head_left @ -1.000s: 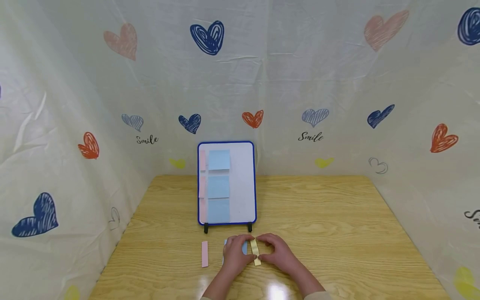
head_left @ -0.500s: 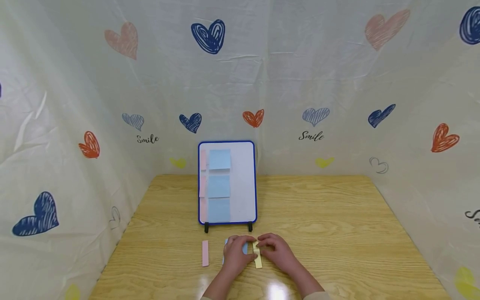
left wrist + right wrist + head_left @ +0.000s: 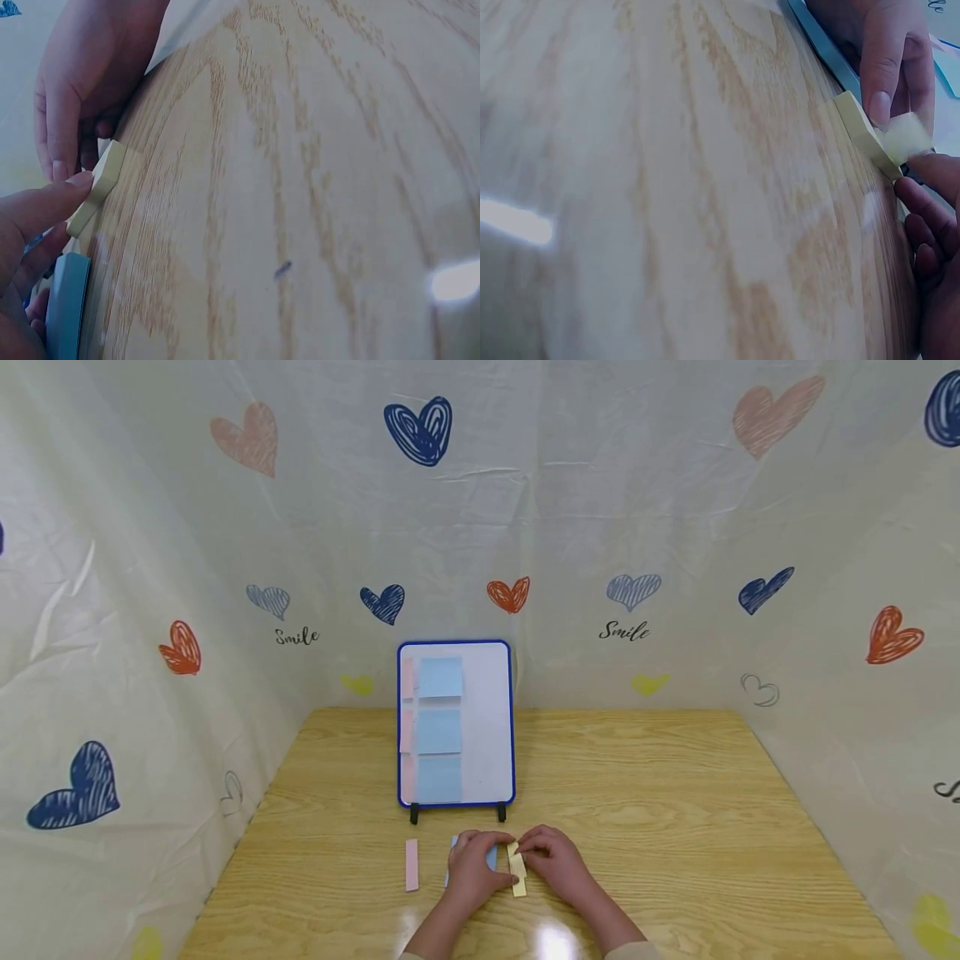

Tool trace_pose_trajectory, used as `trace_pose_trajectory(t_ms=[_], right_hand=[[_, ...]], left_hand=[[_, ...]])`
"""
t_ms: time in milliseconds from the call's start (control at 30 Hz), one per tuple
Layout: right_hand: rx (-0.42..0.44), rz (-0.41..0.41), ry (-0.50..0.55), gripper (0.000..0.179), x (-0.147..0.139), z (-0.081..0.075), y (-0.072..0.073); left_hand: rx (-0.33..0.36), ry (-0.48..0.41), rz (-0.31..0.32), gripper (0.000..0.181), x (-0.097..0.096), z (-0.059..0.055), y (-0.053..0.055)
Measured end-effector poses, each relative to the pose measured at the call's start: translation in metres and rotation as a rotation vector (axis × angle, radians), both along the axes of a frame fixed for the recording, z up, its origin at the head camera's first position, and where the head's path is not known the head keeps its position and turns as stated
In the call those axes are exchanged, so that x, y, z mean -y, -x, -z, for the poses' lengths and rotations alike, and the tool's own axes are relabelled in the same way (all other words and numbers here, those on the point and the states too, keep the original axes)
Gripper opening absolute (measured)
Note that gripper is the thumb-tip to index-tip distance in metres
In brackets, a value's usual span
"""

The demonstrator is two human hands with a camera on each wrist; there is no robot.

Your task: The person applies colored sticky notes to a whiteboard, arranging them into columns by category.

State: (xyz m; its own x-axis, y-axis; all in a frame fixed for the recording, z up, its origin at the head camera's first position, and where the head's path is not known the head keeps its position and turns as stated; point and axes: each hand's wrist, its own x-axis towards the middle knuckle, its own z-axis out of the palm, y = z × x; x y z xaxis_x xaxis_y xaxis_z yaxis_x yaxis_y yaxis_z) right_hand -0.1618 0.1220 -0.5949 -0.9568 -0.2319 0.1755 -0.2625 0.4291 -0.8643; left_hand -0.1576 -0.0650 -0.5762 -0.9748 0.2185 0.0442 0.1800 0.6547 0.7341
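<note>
A narrow pad of yellow sticky notes (image 3: 520, 887) stands at the table's front middle. My left hand (image 3: 472, 868) holds it between thumb and fingers from the left. From the right, my right hand (image 3: 557, 863) pinches the top yellow sticky note (image 3: 906, 139), which lifts off the pad in the right wrist view. Under and beside my left hand lies a blue sticky-note pad (image 3: 491, 857), partly covered; its edge shows in the left wrist view. Further left is a narrow pink sticky-note pad (image 3: 412, 865).
Behind the hands a blue-framed whiteboard (image 3: 486, 727) stands on black feet. Pink strips (image 3: 407, 731) line its left side, with three blue notes (image 3: 439, 732) in a column beside them. A heart-print curtain (image 3: 570, 527) surrounds the wooden table (image 3: 660, 793).
My right hand's thumb and fingers have closed together at the yellow pad's upper part, and its top sheet has come up. The left hand stays in place; the pad has shifted slightly.
</note>
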Motion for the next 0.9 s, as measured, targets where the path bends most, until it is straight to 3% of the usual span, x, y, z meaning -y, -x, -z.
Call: trace_pose_trajectory(t_ms=[167,400,667,900], right_hand=[[0.049,0.014,0.021,0.004,-0.0001,-0.0024,-0.0003],[0.037,0.044,0.017,0.009,0.0017,-0.0030,-0.0002],[0.106,0.060,0.008,0.007,0.0017,-0.0048,-0.0003],[0.104,0.073,0.003,0.011,0.0026,-0.0060,-0.0011]], left_hand=[[-0.009,0.006,0.005,0.055,-0.0003,0.0007,-0.0003],[-0.003,-0.005,0.001,0.055,-0.0005,0.0006,-0.0005],[-0.009,-0.004,0.011,0.055,-0.0001,0.0000,-0.0004],[-0.010,-0.002,0.008,0.055,0.0001,0.0008,0.0003]])
